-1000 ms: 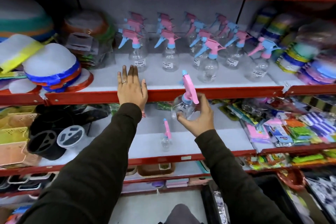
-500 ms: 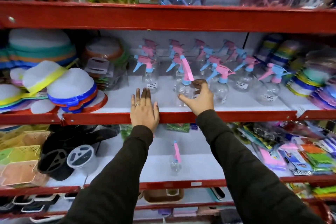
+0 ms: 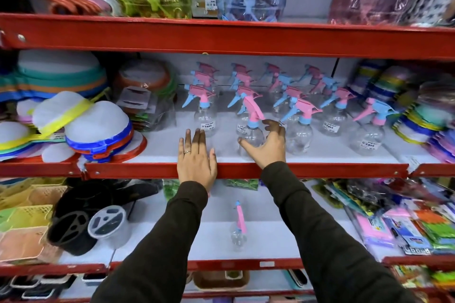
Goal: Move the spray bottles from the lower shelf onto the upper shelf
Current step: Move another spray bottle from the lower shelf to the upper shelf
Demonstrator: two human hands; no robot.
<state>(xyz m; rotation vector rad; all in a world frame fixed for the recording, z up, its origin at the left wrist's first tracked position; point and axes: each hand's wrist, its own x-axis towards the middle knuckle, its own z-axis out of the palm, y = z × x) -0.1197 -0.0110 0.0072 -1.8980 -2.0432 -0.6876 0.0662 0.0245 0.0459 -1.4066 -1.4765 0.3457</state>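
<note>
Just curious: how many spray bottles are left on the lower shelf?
1: a single spray bottle stands mid-shelf on the lower shelf, between the person's arms. Others may be hidden behind the sleeves.

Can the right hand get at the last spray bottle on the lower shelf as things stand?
Probably yes. The spray bottle stands alone on bare lower shelf, nothing crowding it. The right hand is up at the bottle on the upper shelf, fingers spread, so it looks free to drop.

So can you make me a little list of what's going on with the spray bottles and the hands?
right hand: fingers spread around the spray bottle, grip looks loosened
that bottle: upright on the upper shelf, near the front edge
left hand: flat on the shelf edge, empty
lower shelf: one last bottle standing there
other bottles: rows on the upper shelf
</note>
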